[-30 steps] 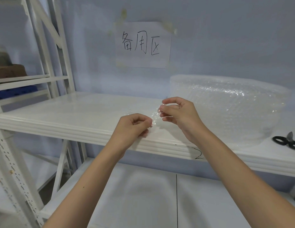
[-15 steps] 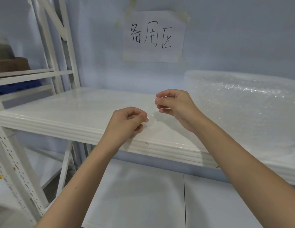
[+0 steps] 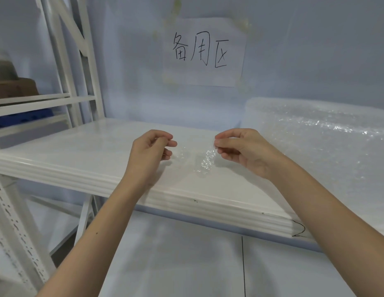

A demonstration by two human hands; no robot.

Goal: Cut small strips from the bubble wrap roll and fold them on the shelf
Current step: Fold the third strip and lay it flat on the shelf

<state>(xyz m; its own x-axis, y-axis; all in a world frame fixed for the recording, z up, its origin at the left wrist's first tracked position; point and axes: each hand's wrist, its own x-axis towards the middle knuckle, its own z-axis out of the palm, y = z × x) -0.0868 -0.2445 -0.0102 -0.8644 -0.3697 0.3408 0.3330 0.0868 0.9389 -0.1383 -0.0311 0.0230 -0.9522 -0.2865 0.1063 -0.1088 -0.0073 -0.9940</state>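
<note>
1. We hold a small strip [image 3: 199,160] of bubble wrap between our two hands above the white shelf [image 3: 84,159], near its front edge.
2. Our left hand [image 3: 150,153] is curled, with the fingertips [image 3: 168,143] pressed together at the strip's left end; the clear film is faint there, and we cannot tell exactly where the grip falls.
3. Our right hand [image 3: 240,148] pinches the strip's right end between thumb and forefinger, the other fingers tucked beneath.
4. The strip sags between the hands, and its crinkled right part hangs down just over the shelf; we cannot tell whether it touches the surface.
5. The roll [image 3: 319,142] of bubble wrap sits on the same shelf to our right, against the wall and running out of view at the right edge.
6. A paper sign [image 3: 205,51] with three handwritten characters is stuck to the pale blue wall behind the shelf, above and between our hands.
7. A lower shelf [image 3: 186,264] shows beneath our forearms, with a dark seam running down it.
8. To the left stands a second white rack [image 3: 64,61], with a brown box [image 3: 14,87] on one level and something blue on the level below it.
</note>
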